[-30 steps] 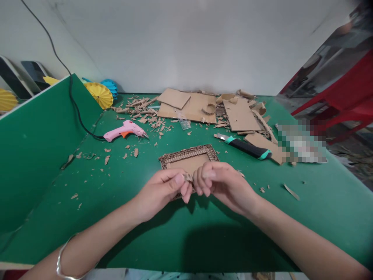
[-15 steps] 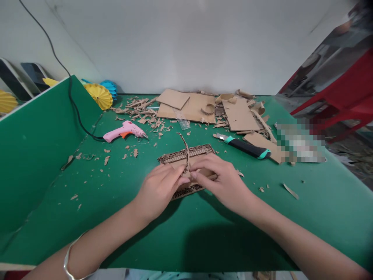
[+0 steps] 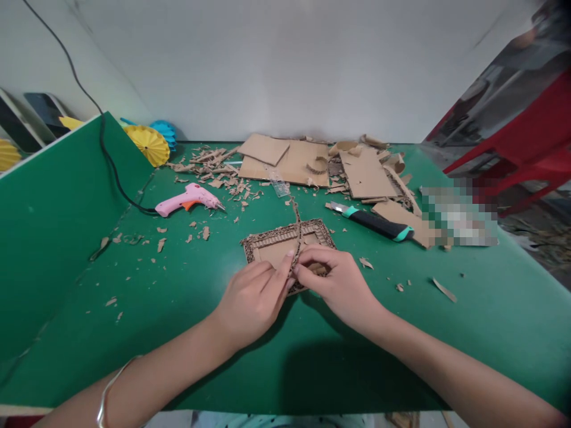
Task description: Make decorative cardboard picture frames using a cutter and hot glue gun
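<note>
Between my fingertips is a thin corrugated cardboard strip (image 3: pixel 297 229), standing up and slanting away from me. My left hand (image 3: pixel 256 300) pinches its lower end from the left. From the right, my right hand (image 3: pixel 336 282) grips the same end between thumb and forefinger. Under both hands lies a rectangular cardboard frame (image 3: pixel 272 236) with raised corrugated edges and a flat recessed middle. My fingers cover part of its near side. Whether the strip's lower end touches the frame is hidden by my fingers.
A pink glue gun (image 3: pixel 190 199) lies at left, its black cord (image 3: pixel 109 157) running up. At right rests a black and teal utility knife (image 3: pixel 375 223), blade out. Cardboard sheets (image 3: pixel 294 166) and scraps (image 3: pixel 214 163) lie along the back. A green partition (image 3: pixel 66 208) stands left.
Both hands have shifted slightly, with the strip now further right and leaning to the right at its top. More of the frame's inside and right corner shows.
</note>
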A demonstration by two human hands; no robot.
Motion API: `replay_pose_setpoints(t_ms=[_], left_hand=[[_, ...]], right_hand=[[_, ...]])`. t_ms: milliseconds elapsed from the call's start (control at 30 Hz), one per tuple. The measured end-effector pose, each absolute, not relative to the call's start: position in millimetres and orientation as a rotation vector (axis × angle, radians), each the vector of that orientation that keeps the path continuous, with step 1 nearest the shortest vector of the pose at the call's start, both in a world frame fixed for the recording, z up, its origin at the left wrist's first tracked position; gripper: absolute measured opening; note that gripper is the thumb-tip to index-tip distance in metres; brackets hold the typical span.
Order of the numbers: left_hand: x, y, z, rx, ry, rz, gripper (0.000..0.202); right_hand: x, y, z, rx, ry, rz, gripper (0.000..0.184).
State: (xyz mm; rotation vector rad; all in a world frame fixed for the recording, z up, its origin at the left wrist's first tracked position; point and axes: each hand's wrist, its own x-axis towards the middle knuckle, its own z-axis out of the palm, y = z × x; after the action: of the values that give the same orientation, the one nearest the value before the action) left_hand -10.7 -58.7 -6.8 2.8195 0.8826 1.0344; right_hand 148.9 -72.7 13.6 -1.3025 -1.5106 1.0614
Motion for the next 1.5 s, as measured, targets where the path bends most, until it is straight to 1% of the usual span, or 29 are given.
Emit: replay_pose_setpoints(t_ms=[67, 133, 200, 267, 433, 533, 600, 633, 733, 800, 900, 1100, 1200, 1300, 1500], left_hand=[[-10, -60, 0, 2.458, 0.872, 0.955, 0.026], [-10, -59, 8, 2.073, 0.847, 0.805, 0.027], [-10, -58, 13, 1.876, 0.853, 0.730, 0.028], [-11, -57, 13, 1.913, 0.902, 0.766, 0.026], [-13, -56, 2, 2.429, 0.931, 1.023, 0.021], [-16, -55, -2, 2.590, 0.943, 1.063, 0.018], [-17, -55, -1, 2.641, 0.968, 1.047, 0.015], [-18, -55, 0, 2.652, 0.973, 1.032, 0.014], [-17, -56, 3, 2.628, 0.970, 0.982, 0.013], [-16, -56, 3, 2.599, 0.963, 0.962, 0.013], [-15, -56, 3, 2.570, 0.955, 0.920, 0.016], [-16, -55, 4, 2.545, 0.923, 0.891, 0.017], [-15, -55, 6, 2.530, 0.891, 0.883, 0.017], [-14, -56, 8, 2.442, 0.884, 0.885, 0.018], [-16, -55, 11, 2.216, 0.937, 0.850, 0.021]], right_hand=[[149, -73, 15, -1.259, -1.408, 1.202, 0.010], [150, -73, 16, -1.202, -1.315, 1.344, 0.011], [152, -72, 17, -1.208, -1.304, 1.374, 0.014], [155, -71, 16, -1.235, -1.346, 1.353, 0.013], [155, -68, 13, -1.128, -1.257, 1.526, 0.013], [155, -67, 13, -1.120, -1.233, 1.550, 0.014], [155, -68, 13, -1.161, -1.318, 1.447, 0.013], [156, -68, 13, -1.199, -1.399, 1.332, 0.012], [157, -70, 13, -1.261, -1.699, 0.807, 0.008], [157, -71, 12, -1.215, -1.846, 0.513, 0.008], [156, -72, 11, -1.132, -1.960, 0.332, 0.012], [159, -73, 9, -1.066, -2.093, 0.167, 0.016], [158, -72, 9, -1.054, -2.094, 0.157, 0.016], [158, -71, 12, -1.086, -1.976, 0.266, 0.014], [161, -70, 22, -1.334, -1.698, 0.583, 0.011]])
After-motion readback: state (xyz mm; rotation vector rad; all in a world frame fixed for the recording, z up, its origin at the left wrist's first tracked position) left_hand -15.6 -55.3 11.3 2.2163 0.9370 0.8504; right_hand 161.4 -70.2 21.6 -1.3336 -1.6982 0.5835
